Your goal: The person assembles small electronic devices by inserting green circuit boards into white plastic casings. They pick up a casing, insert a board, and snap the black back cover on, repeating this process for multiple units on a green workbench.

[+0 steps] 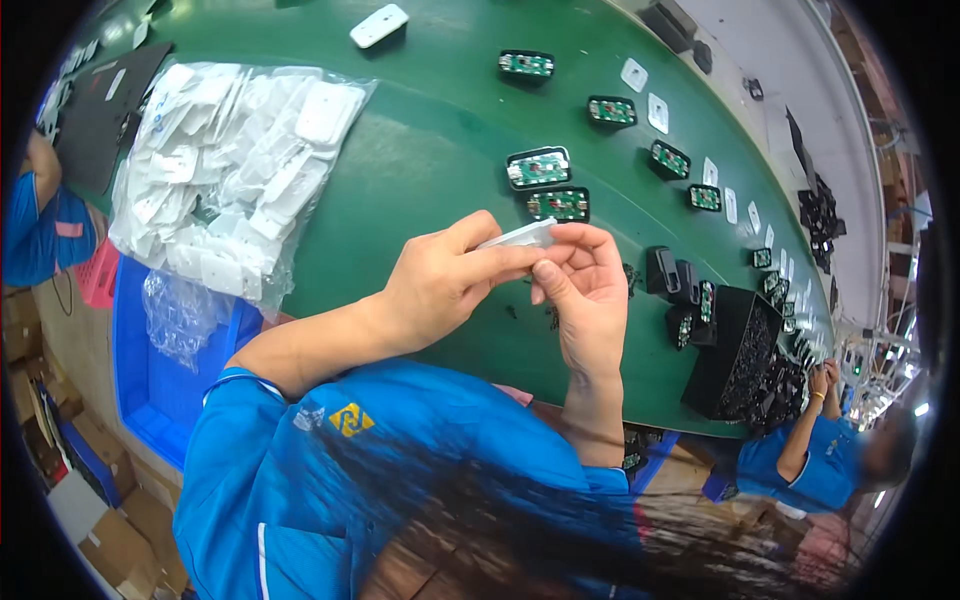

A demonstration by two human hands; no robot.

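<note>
Both hands meet over the green table [400, 150], around a thin white plastic cover [528, 235]. My left hand [440, 275] pinches its near left end between the fingers. On the other end, the thumb and fingers of my right hand [590, 295] are closed. Part of the cover is hidden by the fingers. Just beyond the hands lie two open device housings side by side, a white-rimmed housing [538, 168] and a black housing [558, 205], each with a green circuit board inside.
A clear bag of white covers [225, 170] lies left, above a blue crate [165, 400]. Housings with boards [611, 111] and white plates [658, 113] line the far right. A black box [735, 350] stands right, near a co-worker [810, 450]. Another person's arm [42, 165] shows far left.
</note>
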